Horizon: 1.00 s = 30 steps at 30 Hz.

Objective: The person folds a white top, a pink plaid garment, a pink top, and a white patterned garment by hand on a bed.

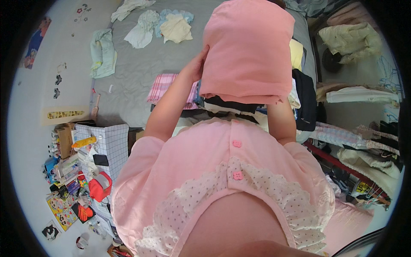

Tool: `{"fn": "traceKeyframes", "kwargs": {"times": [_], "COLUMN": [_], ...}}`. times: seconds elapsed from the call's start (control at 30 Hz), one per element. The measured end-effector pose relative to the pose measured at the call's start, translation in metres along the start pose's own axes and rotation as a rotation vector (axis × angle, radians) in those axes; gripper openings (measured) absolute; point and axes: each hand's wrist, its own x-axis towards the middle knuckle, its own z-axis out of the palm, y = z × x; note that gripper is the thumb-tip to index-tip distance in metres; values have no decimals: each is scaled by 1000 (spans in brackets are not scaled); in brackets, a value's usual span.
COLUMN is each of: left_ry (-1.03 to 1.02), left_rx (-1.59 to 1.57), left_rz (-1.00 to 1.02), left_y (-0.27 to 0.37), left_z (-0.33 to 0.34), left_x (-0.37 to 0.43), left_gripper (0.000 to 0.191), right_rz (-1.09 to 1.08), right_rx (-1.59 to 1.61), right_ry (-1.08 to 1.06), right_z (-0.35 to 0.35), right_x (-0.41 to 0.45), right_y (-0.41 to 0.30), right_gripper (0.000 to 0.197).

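A thick, folded pink cloth [247,51] is held up in front of me, over the grey bed. My left hand [200,64] grips its left edge, with fingers partly behind the fabric. My right forearm reaches up to the cloth's lower right side, and the hand itself is hidden behind the cloth. Below and beside the cloth are folded clothes: a pink plaid piece [163,85] on the left, a dark garment [304,99] on the right and a yellow piece [297,54] at the right edge.
Loose baby-sized garments [176,28] lie on the grey bedsheet [128,64], with a pale green folded piece [102,54] at its left edge. To my left stands a cluttered table with a checked cover [112,141]. Clothes on hangers [359,96] crowd the right side.
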Motion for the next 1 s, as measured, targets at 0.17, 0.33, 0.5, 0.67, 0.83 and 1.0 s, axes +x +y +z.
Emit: {"fn": "traceKeyframes", "kwargs": {"times": [0.17, 0.33, 0.5, 0.67, 0.83, 1.0], "left_ry": [-319, -347, -142, -52, -168, -89], "left_rx": [-216, -147, -157, 585, 1234, 1878], "left_rz": [39, 73, -81, 243, 761, 653], "left_y": [-20, -42, -50, -77, -136, -194], "left_z": [-6, -35, -14, 80, 134, 159], "left_x": [-17, -2, 9, 33, 99, 135], "left_gripper": [51, 50, 40, 32, 33, 60], "right_rz": [-103, -243, -393, -545, -490, -453], "right_rx": [114, 177, 226, 137, 135, 263], "right_ry": [-57, -152, -221, -189, -240, -125], "right_z": [10, 19, 11, -16, -46, -101], "right_x": [-28, -56, -106, -144, -149, -127], "right_y": [10, -13, -66, -147, -212, -266], "right_gripper": [44, 44, 44, 46, 45, 42]}}
